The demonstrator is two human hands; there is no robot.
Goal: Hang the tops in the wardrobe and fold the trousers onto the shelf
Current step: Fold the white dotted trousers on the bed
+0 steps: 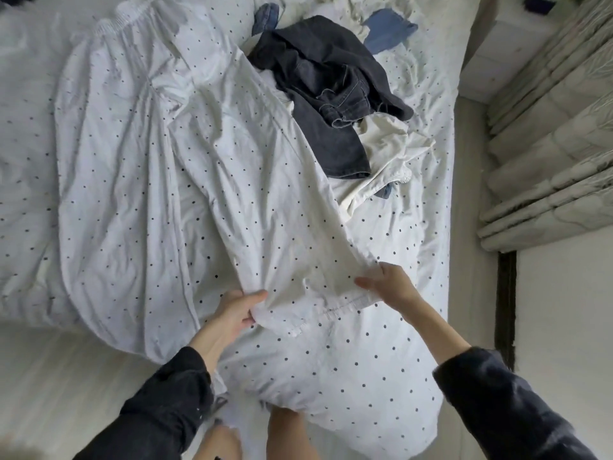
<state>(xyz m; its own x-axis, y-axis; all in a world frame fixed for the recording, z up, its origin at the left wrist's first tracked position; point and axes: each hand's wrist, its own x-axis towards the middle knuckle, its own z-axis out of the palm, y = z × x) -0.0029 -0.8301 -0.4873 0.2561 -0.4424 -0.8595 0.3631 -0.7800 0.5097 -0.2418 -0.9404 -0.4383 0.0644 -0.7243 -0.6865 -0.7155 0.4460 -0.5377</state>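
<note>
Two hands work at the near edge of a bed [414, 376] dressed in white bedding with small dark dots. Spread across it, from an elastic waistband [122, 19] at the far side down to the person, lie white dotted trousers [139, 180], so close in pattern to the bedding that their outline is hard to follow. One leg drapes over the near-left edge of the bed; the other runs diagonally to the hands. Beyond it, toward the right, sits a heap with dark jeans [325, 94] on top, a cream garment [388, 151] under them and bits of blue cloth [388, 28] behind. No wardrobe or shelf is in view.

The left hand [232, 313] pinches one corner of the leg hem [341, 305], thumb on top and fingers curled beneath. The right hand [388, 282] grips the opposite corner, fingers closed over the cloth. The hem is slightly raised between them, with a soft sag.

My read is that folding has only begun. To do it well, both corners should be kept level and drawn gently apart so the sag goes, then the leg laid squarely over its partner, seams matched, and the wrinkles pressed flat before any crosswise fold. The draping leg wants pulling up onto the bed first, or its weight will drag the fold askew. The heap sits near enough to catch the cloth.
</note>
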